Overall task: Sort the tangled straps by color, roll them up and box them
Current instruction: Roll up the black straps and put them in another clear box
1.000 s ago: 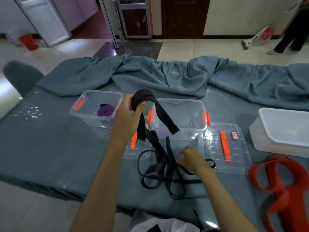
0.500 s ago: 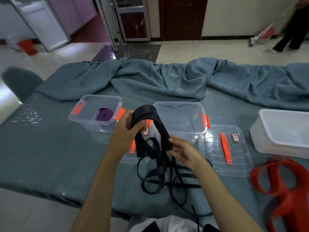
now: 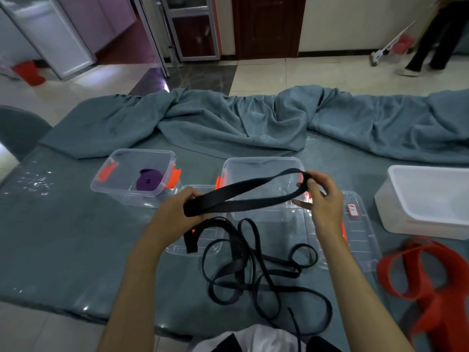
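At mid-frame of the head view, our left hand (image 3: pixel 177 212) grips one end of the black strap (image 3: pixel 243 193) while our right hand (image 3: pixel 323 196) pinches its far fold, stretched before the empty clear box (image 3: pixel 262 163). We judge rolling begins now; next, wind tightly, drawing slack from the tangle below.

Surface (image 3: pixel 63 237) under glossy blue-grey cover. On it: bunched cloth (image 3: pixel 228 123) along far edge, two clear boxes (image 3: pixel 132 174) (image 3: pixel 261 179), two lids (image 3: pixel 360 237), white tub (image 3: pixel 426 199), black strap tangle (image 3: pixel 253 270), red straps (image 3: pixel 431 275).
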